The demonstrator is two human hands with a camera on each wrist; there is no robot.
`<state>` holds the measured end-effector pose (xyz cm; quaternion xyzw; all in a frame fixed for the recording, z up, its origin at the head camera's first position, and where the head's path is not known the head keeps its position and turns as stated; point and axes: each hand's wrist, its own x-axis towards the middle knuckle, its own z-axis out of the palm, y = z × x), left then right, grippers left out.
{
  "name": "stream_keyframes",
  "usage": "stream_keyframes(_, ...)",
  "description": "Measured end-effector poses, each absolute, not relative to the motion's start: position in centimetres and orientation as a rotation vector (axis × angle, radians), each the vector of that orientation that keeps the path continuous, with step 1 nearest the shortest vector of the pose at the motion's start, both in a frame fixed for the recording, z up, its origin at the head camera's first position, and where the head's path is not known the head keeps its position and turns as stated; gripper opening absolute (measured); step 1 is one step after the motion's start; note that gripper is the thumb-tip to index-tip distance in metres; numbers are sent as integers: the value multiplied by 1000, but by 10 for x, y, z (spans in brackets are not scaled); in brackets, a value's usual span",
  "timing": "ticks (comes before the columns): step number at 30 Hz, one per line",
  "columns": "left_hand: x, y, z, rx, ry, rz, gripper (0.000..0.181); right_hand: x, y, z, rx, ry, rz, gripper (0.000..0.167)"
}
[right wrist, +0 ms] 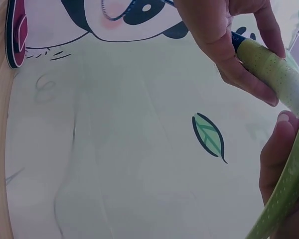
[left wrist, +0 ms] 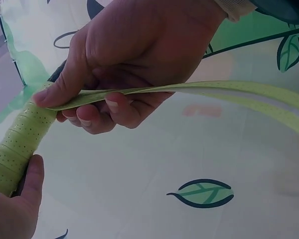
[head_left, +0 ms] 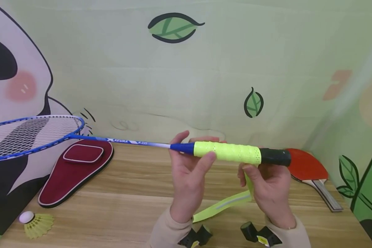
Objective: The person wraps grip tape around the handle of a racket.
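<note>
A blue badminton racket (head_left: 124, 140) is held level above the table, its strung head to the left. Yellow-green perforated grip tape (head_left: 229, 152) wraps most of its handle, and the black butt end (head_left: 276, 156) shows bare. My left hand (head_left: 187, 179) holds the handle near the blue cone, thumb on the wrapped part. By the wrap's right edge, my right hand (head_left: 271, 189) pinches the tape between thumb and fingers. From there the loose tape strip (head_left: 223, 205) hangs and trails left over the table. In the left wrist view, the strip (left wrist: 229, 88) runs out past the right hand (left wrist: 134, 45).
A maroon paddle case (head_left: 71, 175) lies at the table's left, with a yellow shuttlecock (head_left: 37, 224) in front of it. A red table tennis paddle (head_left: 310, 168) lies at the right. Behind the wooden table (head_left: 127, 206) hangs a printed backdrop (head_left: 127, 69).
</note>
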<state>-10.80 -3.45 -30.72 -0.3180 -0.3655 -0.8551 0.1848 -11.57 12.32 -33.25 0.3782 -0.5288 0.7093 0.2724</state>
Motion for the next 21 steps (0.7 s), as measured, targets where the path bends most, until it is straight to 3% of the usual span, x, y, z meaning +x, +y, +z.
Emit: stream_keyframes(21,-109,-36,-310,-735,-1074,-2401,47,-120,125,-333,1042,-1419,1849,27)
